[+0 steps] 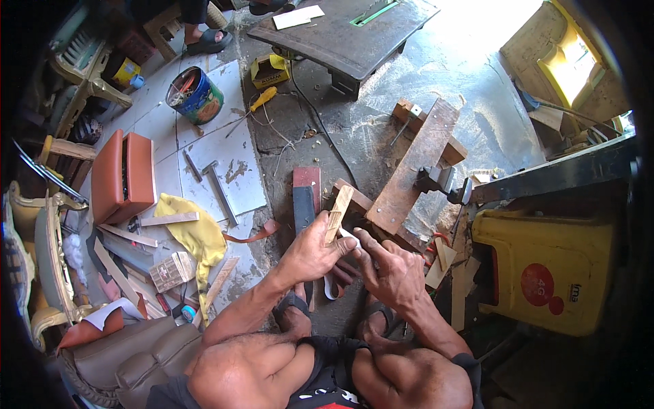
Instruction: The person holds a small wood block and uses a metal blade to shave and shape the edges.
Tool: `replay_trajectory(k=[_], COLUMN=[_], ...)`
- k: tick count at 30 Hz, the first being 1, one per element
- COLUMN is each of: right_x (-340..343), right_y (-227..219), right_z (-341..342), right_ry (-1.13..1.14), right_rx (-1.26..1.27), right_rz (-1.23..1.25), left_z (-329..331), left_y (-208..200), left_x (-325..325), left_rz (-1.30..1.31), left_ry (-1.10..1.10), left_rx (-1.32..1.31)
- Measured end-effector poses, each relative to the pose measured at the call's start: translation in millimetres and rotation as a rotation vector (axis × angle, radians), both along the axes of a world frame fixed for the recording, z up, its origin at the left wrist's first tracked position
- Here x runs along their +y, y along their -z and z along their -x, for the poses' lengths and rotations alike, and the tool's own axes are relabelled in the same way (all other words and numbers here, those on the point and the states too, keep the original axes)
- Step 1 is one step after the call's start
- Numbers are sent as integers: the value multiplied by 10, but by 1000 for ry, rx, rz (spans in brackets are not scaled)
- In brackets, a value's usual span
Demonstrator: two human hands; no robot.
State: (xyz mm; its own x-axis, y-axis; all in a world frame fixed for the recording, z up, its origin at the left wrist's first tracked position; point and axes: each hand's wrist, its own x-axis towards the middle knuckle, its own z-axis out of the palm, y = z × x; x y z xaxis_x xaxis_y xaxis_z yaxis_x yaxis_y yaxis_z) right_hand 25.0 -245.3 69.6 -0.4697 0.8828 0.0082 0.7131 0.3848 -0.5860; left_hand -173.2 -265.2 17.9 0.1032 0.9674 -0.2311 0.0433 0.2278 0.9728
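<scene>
My left hand (308,253) is closed around a small light-wood piece (339,206), which tilts up and away from me between thumb and fingers. A recess or slot shows along its side. Close to its lower end, my right hand (394,270) pinches a thin white piece (349,236), perhaps folded paper or sandpaper; its kind is not clear. Whether the white piece touches the wood I cannot tell. Beneath the hands, a dark block with a reddish end (305,198) lies on the ground beside a wooden bench frame (415,163) with a metal clamp (436,180).
A hammer (221,194), yellow cloth (191,235) and wood offcuts lie at left, near a brown box-like piece (122,177). Farther off stand a tool bucket (195,97) and low dark table (340,34). A yellow plastic stool (545,266) is at right. Another person's foot (210,41) shows far left.
</scene>
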Motion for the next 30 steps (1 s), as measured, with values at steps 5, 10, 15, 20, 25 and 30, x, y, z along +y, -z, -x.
replay_trajectory(k=[5, 10, 15, 20, 25, 30], right_x=[-20, -20, -36, -49, -47, -65], right_y=[-8, -46, -53, -26, -47, -5], right_z=[-5, 31, 31, 20, 26, 25], right_ry=[-27, -25, -15, -14, 3, 20], right_rx=[-5, -29, -39, -44, -76, -83], right_rz=[7, 0, 25, 35, 30, -2], left_z=[64, 57, 32, 10, -30, -33], left_y=[-123, -252, -352, -269, -310, -171], left_x=[-7, 5, 22, -5, 22, -1], left_rz=[181, 176, 138, 21, 14, -46], left_ry=[115, 82, 68, 34, -15, -15], left_rx=[5, 100, 166, 210, 139, 354])
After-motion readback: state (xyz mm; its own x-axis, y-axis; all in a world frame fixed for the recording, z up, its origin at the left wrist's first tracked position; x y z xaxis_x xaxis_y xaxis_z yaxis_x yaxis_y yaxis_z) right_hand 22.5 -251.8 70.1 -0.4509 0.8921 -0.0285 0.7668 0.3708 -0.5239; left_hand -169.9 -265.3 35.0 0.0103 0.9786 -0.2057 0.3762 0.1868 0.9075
